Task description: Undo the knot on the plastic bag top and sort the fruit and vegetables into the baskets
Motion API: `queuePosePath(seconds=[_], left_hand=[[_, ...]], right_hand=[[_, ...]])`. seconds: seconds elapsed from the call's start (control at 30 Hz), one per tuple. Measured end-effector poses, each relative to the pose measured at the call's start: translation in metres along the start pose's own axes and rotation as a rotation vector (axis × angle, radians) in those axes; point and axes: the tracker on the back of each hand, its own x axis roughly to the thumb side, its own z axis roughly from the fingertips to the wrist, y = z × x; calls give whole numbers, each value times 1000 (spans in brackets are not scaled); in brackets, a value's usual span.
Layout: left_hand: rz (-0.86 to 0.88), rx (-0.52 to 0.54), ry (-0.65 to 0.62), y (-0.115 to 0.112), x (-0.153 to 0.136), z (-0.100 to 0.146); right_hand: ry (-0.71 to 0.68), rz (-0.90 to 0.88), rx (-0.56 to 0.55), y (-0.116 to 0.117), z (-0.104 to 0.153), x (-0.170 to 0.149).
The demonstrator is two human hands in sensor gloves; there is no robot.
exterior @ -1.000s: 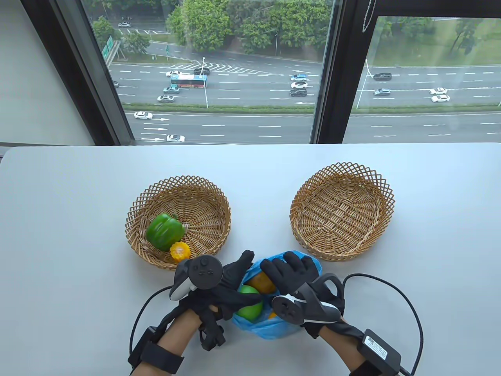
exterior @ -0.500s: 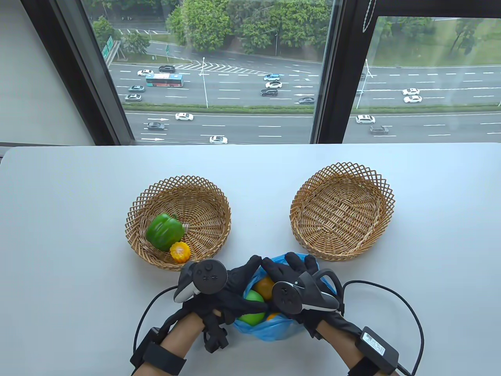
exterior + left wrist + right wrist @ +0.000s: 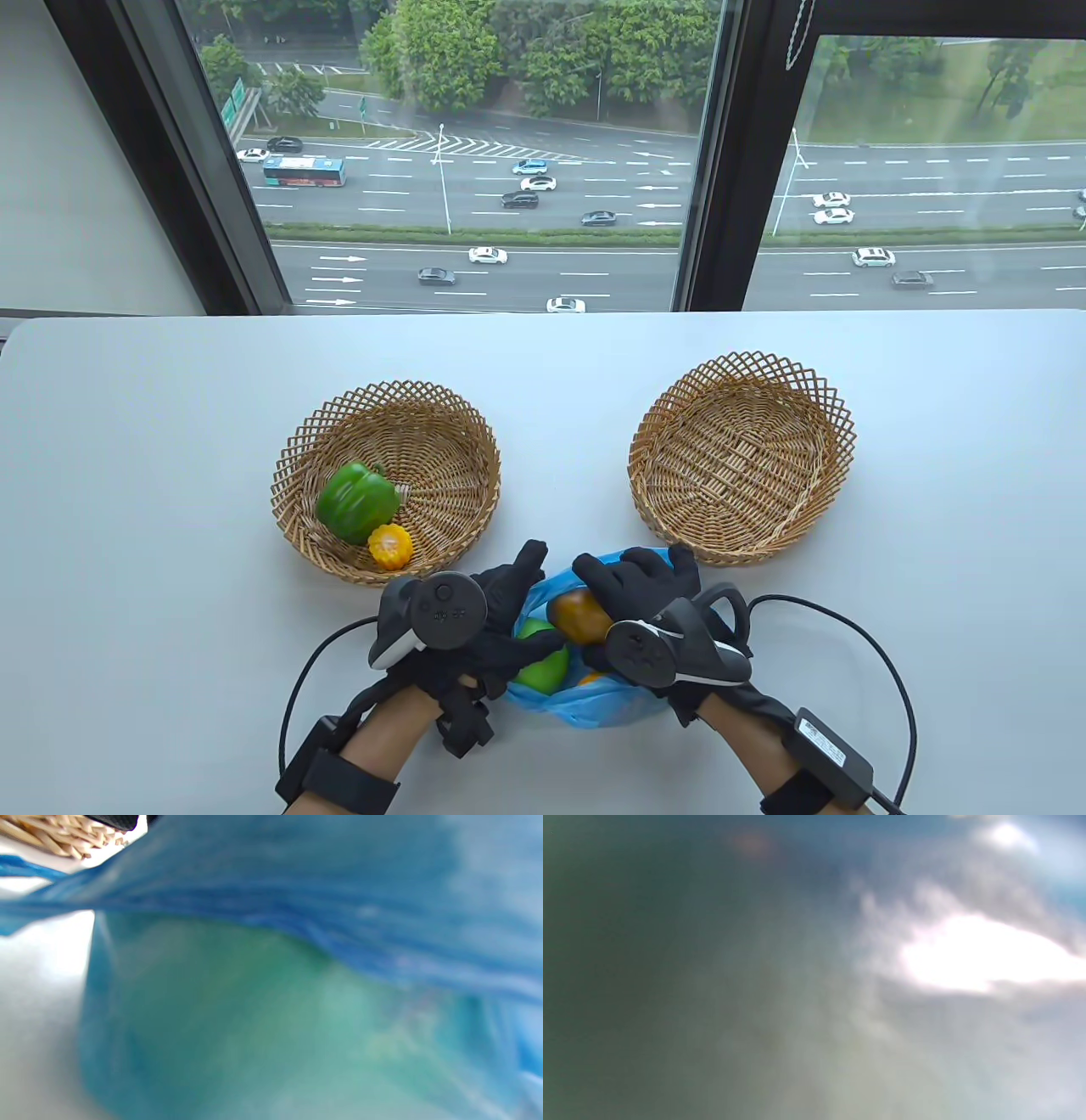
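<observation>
Where both wrist views blur out, left basket (image 3: 386, 484) with green pepper (image 3: 356, 501) and corn (image 3: 390, 546), left hand (image 3: 501, 615) holding blue bag (image 3: 585, 705) rim, green fruit (image 3: 543, 662) half hidden, right hand (image 3: 640, 586) gripping orange-brown fruit (image 3: 579, 615), right basket (image 3: 742, 458).

The blue bag (image 3: 585, 709) is boxed in by the left hand (image 3: 501, 624) and right hand (image 3: 645, 594). Bare worktop (image 3: 560, 407) is left open between the left basket (image 3: 458, 424) and right basket (image 3: 742, 458). The left basket's near side is blocked by a green pepper (image 3: 356, 503) and corn (image 3: 390, 546).
</observation>
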Motion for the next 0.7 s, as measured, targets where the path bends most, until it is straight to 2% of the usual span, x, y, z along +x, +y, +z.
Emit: queuePosePath(seconds=[0.2,0.37,0.53,0.7], left_hand=[[15,6,-17,1,-1,3],[61,23,-28,8,-2,5],[71,80,-49,17,0,9],[91,153,-114,24,6,14]], right_hand=[[-18,1,-117,-18,11,2],[-9,-16,-259,-36,22,0],[0,-37,-327,-44,29,-2],[-24,-74,-328,-46,32,1]])
